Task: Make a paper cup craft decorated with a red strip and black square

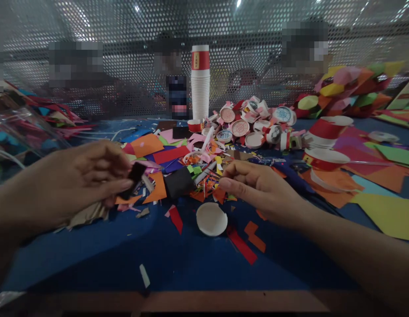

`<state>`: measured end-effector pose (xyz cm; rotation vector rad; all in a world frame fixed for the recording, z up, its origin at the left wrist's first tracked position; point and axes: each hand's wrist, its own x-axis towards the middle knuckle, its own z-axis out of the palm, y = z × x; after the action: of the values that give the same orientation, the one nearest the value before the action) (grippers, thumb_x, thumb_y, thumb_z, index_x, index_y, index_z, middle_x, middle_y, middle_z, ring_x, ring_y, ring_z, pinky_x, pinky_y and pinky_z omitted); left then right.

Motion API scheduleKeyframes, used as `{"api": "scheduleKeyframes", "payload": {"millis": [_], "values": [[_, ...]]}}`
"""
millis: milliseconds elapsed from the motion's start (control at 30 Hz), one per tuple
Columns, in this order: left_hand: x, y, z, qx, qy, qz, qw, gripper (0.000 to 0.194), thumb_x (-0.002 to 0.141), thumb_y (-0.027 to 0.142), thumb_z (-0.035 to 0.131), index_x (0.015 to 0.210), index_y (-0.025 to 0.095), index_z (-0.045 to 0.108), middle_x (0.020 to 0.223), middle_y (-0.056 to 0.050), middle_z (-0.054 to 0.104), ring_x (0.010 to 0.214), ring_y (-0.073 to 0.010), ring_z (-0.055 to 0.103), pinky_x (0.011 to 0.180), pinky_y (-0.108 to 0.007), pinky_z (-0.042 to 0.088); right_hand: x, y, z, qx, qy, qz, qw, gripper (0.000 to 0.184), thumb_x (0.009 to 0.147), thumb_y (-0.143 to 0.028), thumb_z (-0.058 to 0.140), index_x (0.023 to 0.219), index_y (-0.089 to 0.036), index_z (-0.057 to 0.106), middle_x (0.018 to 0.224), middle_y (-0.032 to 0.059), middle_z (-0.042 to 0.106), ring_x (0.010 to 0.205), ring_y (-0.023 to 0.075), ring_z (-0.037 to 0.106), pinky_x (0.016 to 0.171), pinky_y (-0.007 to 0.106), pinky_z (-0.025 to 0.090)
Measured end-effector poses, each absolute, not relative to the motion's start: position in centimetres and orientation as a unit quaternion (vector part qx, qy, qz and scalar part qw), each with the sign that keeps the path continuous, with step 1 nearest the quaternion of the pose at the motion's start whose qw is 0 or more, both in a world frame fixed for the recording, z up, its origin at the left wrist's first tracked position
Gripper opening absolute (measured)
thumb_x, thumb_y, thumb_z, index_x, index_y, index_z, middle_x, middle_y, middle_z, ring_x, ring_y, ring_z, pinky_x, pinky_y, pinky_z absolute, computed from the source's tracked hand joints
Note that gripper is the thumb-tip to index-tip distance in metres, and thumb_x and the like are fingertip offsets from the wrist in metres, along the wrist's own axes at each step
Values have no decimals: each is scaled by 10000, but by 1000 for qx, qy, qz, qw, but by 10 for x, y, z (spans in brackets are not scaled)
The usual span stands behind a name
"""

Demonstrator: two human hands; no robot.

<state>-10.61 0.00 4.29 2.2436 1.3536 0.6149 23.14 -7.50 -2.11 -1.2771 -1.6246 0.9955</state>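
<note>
My left hand (pixel 92 176) is closed on a small dark piece of paper (pixel 134 176), pinched between thumb and fingers. My right hand (pixel 257 187) is closed in a pinch above the scraps. Something thin seems to stick out from its fingertips, but I cannot make out what it is. Between the hands, nearer to me, lies a round white piece like the cut-off bottom of a paper cup (pixel 211 219). A black paper square (pixel 179 182) rests on the scraps between the hands. Red strips (pixel 242 245) and an orange paper piece (pixel 255 237) lie nearby.
A tall stack of paper cups (pixel 200 88) stands at the back. Cut cup bottoms (pixel 240 127) are heaped right of it. Red-banded cups (pixel 326 132) and coloured sheets (pixel 385 213) lie on the right. Behind the blue table (pixel 101 259) is a perforated metal screen (pixel 224 26).
</note>
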Motion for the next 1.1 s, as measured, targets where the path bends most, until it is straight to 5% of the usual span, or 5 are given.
{"api": "scheduleKeyframes", "payload": {"millis": [167, 367, 500, 700, 1100], "values": [[-10, -3, 38, 813, 361, 262, 373, 252, 899, 241, 694, 1147, 207, 664, 1065, -16, 729, 684, -89, 676, 573, -204, 566, 232, -75, -21, -499, -644, 418, 402, 397, 958, -600, 654, 879, -216, 588, 746, -33, 529, 619, 117, 440, 544, 281, 307], [7, -6, 14, 789, 321, 271, 448, 338, 870, 208, 745, 1207, 209, 721, 998, -5, 768, 811, -118, 716, 772, -237, 618, 239, -74, -22, -497, -650, 431, 380, 455, 948, -660, 646, 878, -212, 610, 787, -5, 611, 679, 140, 524, 599, 291, 353], [5, -8, 10, 769, 340, 277, 465, 387, 860, 230, 763, 1245, 225, 724, 901, 1, 767, 792, -144, 719, 769, -268, 616, 240, -75, -24, -502, -648, 445, 362, 450, 962, -652, 623, 930, -204, 633, 819, 6, 617, 698, 145, 529, 619, 292, 374], [5, -14, 4, 776, 308, 277, 475, 410, 868, 211, 755, 1275, 258, 737, 1237, -37, 752, 949, -172, 746, 810, -282, 626, 234, -76, -21, -469, -636, 479, 382, 457, 938, -659, 660, 937, -202, 655, 827, 7, 608, 727, 147, 542, 621, 269, 414], [5, -22, -1, 751, 293, 261, 531, 431, 870, 207, 784, 1295, 246, 724, 1112, -40, 790, 858, -158, 770, 797, -268, 630, 230, -79, -20, -478, -618, 499, 375, 475, 890, -706, 685, 871, -232, 665, 794, 33, 659, 758, 197, 629, 610, 289, 470]]}}
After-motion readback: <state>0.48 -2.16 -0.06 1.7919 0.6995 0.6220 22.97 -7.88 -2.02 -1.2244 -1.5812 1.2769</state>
